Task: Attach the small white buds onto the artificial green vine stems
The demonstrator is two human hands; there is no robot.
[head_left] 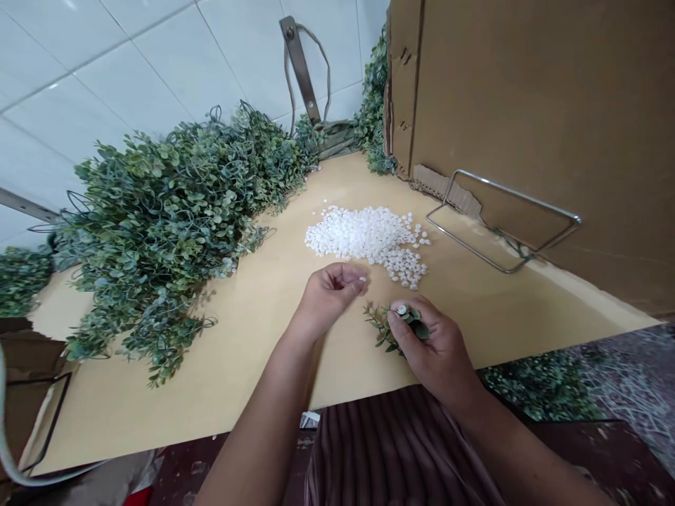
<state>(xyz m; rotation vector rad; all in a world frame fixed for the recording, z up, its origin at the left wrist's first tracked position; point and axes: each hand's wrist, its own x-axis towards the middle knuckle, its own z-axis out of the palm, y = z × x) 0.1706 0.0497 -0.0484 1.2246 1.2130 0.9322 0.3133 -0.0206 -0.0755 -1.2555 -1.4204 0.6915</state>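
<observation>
My left hand (pixel 335 295) is closed in a pinch, with a small white plastic cap (pixel 363 280) at its fingertips. Just beyond it lies a pile of the same white caps (pixel 363 232) on the tan tabletop (pixel 253 337). A short sprig of artificial greenery (pixel 382 327) is gripped between the thumb and fingers of my right hand (pixel 427 337). One white cap (pixel 402 309) shows on the sprig near my thumb. The two hands are apart, with a small gap between them.
A large heap of artificial greenery (pixel 174 197) covers the table's left side. At the right stands a big cardboard box (pixel 532 119), with a bent wire frame (pixel 506 186) before it. More greenery (pixel 541 383) lies below the table's right edge. White tiles (pixel 158 63) line the wall.
</observation>
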